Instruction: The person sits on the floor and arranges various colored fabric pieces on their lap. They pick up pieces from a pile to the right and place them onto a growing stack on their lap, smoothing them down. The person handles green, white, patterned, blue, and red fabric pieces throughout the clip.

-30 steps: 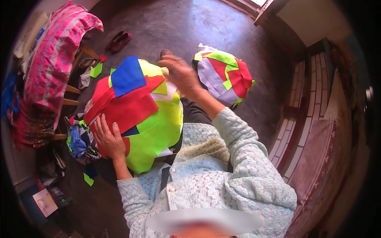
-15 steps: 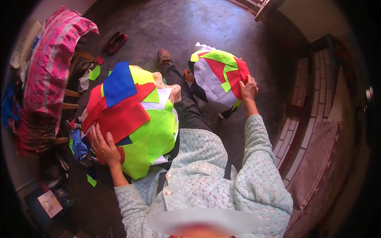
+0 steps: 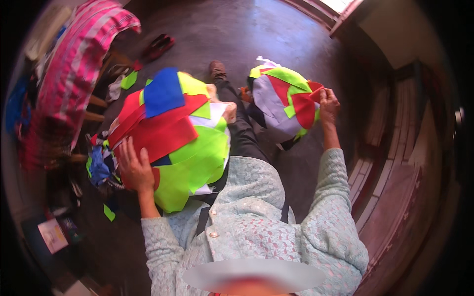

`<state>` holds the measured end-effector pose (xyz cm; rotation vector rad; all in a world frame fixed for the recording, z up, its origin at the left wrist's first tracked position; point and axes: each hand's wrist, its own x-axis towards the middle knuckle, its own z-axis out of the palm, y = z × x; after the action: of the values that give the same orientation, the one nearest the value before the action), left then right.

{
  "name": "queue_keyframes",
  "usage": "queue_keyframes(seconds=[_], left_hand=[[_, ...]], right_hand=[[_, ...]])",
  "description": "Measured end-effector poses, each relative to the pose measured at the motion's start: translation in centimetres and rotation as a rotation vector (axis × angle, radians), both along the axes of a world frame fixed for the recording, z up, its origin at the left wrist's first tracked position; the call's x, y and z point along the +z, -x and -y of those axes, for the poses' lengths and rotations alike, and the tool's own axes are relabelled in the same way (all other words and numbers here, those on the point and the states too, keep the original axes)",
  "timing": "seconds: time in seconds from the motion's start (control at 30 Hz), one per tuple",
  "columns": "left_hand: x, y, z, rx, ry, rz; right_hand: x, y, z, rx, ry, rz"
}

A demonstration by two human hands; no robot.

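Observation:
I sit on the floor with two heaps of cloth pieces in front of me. My left hand [image 3: 134,166] lies flat, fingers spread, on the near edge of the big heap [image 3: 177,143] of red, blue and neon yellow-green pieces resting over my left leg. My right hand [image 3: 328,104] is stretched out to the smaller heap [image 3: 281,101] of red, green, white and lilac pieces on the floor, and pinches a red cloth piece [image 3: 308,106] at the heap's right edge.
A pink striped cloth [image 3: 74,59] hangs over a wooden frame at the left. Loose scraps [image 3: 101,165] lie under the big heap, and a red slipper [image 3: 158,47] is on the dark floor behind. Wooden steps [image 3: 395,163] curve along the right. My outstretched leg's shoe [image 3: 217,71] lies between the heaps.
My right hand left the top of the big heap, swung right to the smaller heap and now grips a red piece at its right edge. My left hand stayed on the big heap.

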<state>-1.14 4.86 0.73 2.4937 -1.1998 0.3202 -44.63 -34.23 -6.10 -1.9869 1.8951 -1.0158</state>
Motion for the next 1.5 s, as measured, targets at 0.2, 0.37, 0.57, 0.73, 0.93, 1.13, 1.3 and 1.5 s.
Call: queue_keyframes(seconds=[0.2,0.37,0.57,0.73,0.93,1.13,1.3,1.5], left_hand=[[0.1,0.3,0.7,0.063,-0.020,0.047],[0.3,0.3,-0.2,0.085,0.037,0.034],[0.2,0.6,0.2,0.085,0.021,0.012],[0.0,0.6,0.2,0.095,0.022,0.003],[0.3,0.5,0.0,0.074,0.059,0.005],[1.2,1.1,0.2,0.102,0.017,0.060],[5.6,3.1,2.3,-0.212,0.070,0.171],[5.5,4.2,5.0,-0.551,0.090,0.161]], right_hand=[[10.0,-7.5,-3.3,0.536,-0.220,0.519],[18.8,-18.6,-11.2,0.783,0.214,0.372],[14.2,-24.4,-17.3,1.446,0.663,-0.111],[7.4,-24.0,-18.1,1.504,0.507,-0.173],[7.9,-23.1,-19.5,1.229,0.471,0.037],[8.2,-23.3,-21.5,1.118,0.402,0.107],[8.2,-23.5,-21.7,1.093,0.404,0.088],[8.6,-23.3,-21.7,1.058,0.423,0.042]])
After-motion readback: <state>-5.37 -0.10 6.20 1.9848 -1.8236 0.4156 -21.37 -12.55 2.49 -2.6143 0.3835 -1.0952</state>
